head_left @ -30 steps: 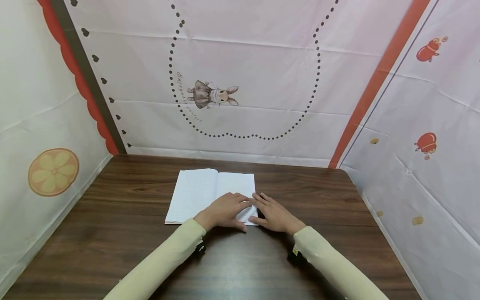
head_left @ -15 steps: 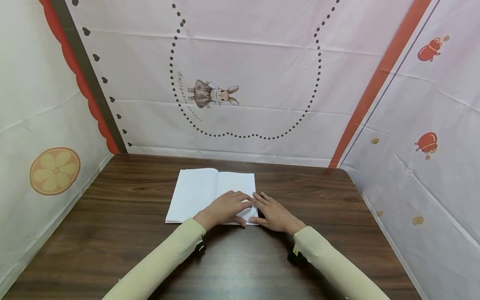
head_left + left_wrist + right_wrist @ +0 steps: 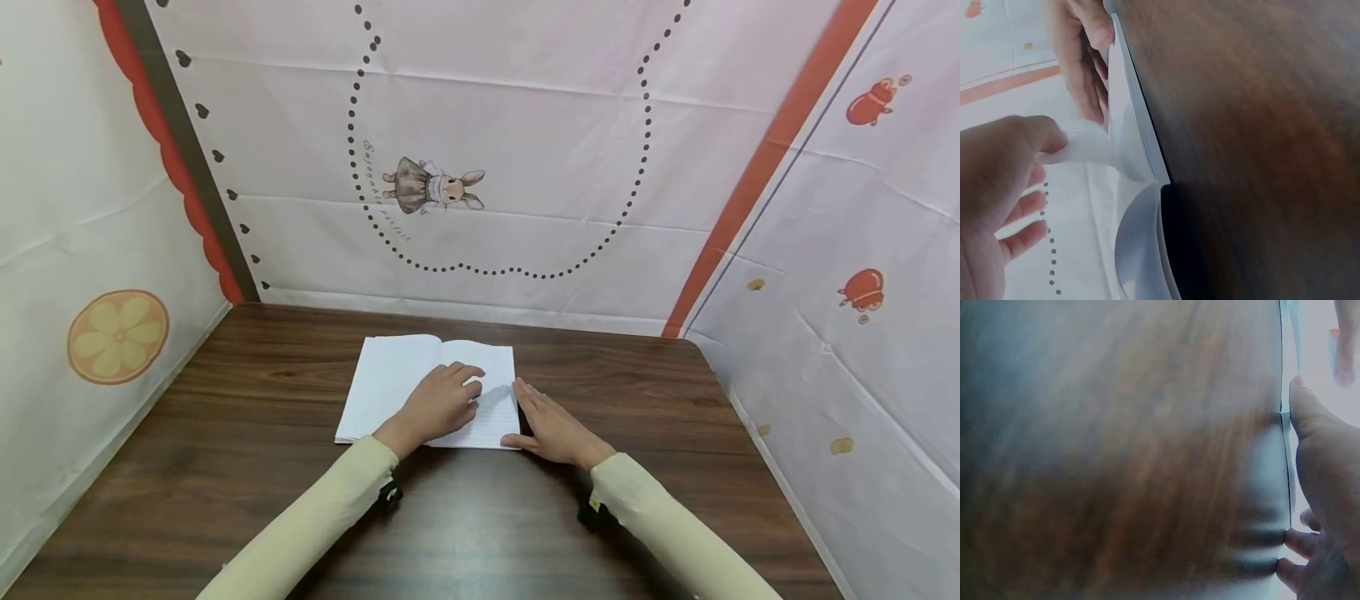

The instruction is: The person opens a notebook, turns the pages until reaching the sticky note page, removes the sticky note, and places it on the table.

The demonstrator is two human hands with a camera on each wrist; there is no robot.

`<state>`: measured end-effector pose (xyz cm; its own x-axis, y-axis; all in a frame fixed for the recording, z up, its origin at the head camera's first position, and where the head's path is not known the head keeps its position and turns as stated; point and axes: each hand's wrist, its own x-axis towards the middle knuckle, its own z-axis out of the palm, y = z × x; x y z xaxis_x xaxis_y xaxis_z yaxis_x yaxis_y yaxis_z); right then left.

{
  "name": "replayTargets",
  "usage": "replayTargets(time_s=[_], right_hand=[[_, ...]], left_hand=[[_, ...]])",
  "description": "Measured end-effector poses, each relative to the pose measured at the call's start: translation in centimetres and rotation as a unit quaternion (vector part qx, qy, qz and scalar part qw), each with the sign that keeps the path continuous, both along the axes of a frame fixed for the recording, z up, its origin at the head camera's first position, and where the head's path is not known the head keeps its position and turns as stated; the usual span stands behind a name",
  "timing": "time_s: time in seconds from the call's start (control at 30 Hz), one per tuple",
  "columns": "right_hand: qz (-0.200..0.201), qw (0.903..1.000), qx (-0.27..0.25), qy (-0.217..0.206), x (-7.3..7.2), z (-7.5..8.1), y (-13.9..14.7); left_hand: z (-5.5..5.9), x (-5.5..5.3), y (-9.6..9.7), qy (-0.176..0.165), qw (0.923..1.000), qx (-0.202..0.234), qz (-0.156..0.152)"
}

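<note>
An open notebook (image 3: 390, 379) with ruled white pages lies on the brown table. Over its right half is my left hand (image 3: 441, 402), with thumb and a finger pinching a single page (image 3: 1092, 145). In the left wrist view that page arches up from the spine, while the remaining fingers are bent and hold nothing. My right hand (image 3: 553, 427) rests at the notebook's right edge. Its fingers are nearly straight, and the thumb lies on the lower right corner. From the head view, the left hand hides most of the lifted page.
The dark wood-grain table (image 3: 247, 467) spreads around the notebook. A printed white cloth (image 3: 540, 183) stands behind it, and similar cloths border the left and right sides. Each wrist carries a small black device (image 3: 390, 493) below the sleeve.
My left hand has moved left and slightly away from me, off the right edge of the notebook, bringing a page with it. The right hand has stayed nearly in place.
</note>
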<state>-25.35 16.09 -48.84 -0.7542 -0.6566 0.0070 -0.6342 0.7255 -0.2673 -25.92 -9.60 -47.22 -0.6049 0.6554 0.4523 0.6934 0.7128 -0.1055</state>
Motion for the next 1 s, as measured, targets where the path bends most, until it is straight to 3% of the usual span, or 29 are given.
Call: replayTargets(time_s=[0.13, 0.5, 1.0], right_hand=[[0.009, 0.9999, -0.008, 0.006, -0.1, 0.0, 0.0], [0.015, 0.9999, 0.004, -0.005, -0.1, 0.1, 0.1], [0.008, 0.9997, 0.002, -0.025, 0.1, 0.3, 0.1]], left_hand=[[0.3, 0.6, -0.6, 0.005, 0.9979, 0.060, 0.025], [1.3, 3.2, -2.7, 0.033, 0.9831, 0.162, 0.079], [1.1, 5.1, -6.9, 0.051, 0.9601, 0.220, 0.165]])
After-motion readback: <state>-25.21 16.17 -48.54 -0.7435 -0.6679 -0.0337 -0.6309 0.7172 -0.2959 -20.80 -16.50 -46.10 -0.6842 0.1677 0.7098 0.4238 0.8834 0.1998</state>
